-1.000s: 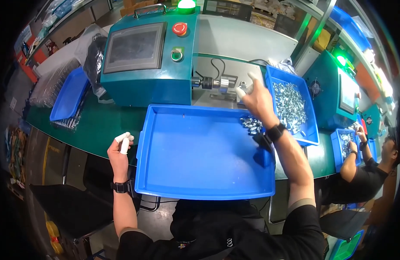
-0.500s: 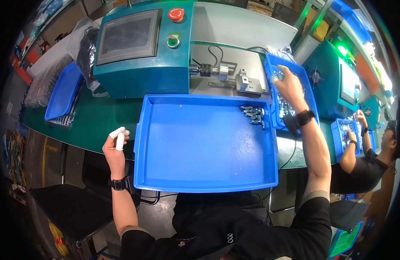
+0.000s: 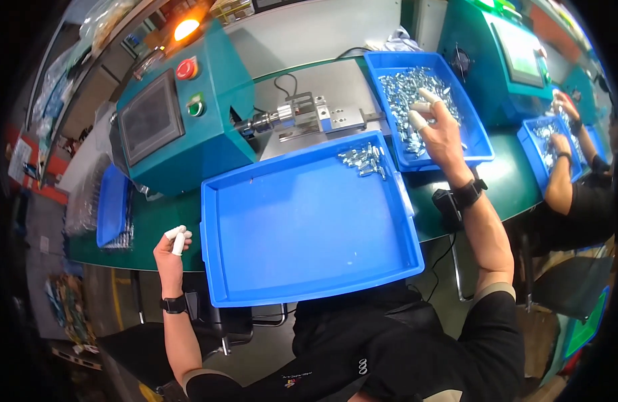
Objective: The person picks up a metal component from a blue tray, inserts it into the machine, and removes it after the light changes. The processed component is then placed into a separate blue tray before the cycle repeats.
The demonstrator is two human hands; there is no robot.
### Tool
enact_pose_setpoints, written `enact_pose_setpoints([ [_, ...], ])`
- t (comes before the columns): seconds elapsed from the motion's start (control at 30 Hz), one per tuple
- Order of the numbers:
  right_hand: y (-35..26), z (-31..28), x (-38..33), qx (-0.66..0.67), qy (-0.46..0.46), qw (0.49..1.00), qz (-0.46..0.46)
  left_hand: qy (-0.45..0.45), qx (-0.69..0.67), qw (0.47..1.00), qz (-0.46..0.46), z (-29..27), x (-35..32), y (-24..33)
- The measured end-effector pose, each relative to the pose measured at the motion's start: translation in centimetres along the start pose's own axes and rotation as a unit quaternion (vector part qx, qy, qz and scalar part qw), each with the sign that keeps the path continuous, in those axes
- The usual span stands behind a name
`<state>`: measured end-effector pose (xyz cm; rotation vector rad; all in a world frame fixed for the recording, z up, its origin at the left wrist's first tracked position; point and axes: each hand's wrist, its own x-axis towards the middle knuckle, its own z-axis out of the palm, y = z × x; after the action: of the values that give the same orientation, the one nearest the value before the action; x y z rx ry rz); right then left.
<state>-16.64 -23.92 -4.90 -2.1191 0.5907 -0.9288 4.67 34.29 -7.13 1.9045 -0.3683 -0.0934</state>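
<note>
White finger covers sit on some fingers of both hands. My right hand reaches over a blue bin full of small shiny metal fittings; its fingers are spread and nothing shows between them. Off the left side of a large blue tray, my left hand is raised with thumb and fingers drawn together. Whatever it may hold is hidden. A small group of the metal fittings lies in the tray's far right corner.
Behind the tray stands a green machine with a screen, a red button and a metal chuck facing a fixture. A smaller blue tray lies at left. At right, a co-worker reaches into another blue bin.
The view has turned, tilting the bench and tray. My right hand remains over the bin, its fingers now more spread. My left hand keeps its closed pose. An orange lamp now shows above the machine.
</note>
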Motion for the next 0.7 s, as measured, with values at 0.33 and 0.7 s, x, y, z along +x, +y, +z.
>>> enact_pose_setpoints([
  [0.33, 1.7, -0.2, -1.6, 0.139, 0.041, 0.989, -0.004, -0.303, 0.187, 0.904, 0.239, 20.9, 2.2, 15.5],
  [0.7, 0.1, -0.6, -2.1, 0.150, 0.027, 0.988, -0.017, -0.270, 0.279, 0.806, 0.447, 34.0, 2.6, 13.0],
])
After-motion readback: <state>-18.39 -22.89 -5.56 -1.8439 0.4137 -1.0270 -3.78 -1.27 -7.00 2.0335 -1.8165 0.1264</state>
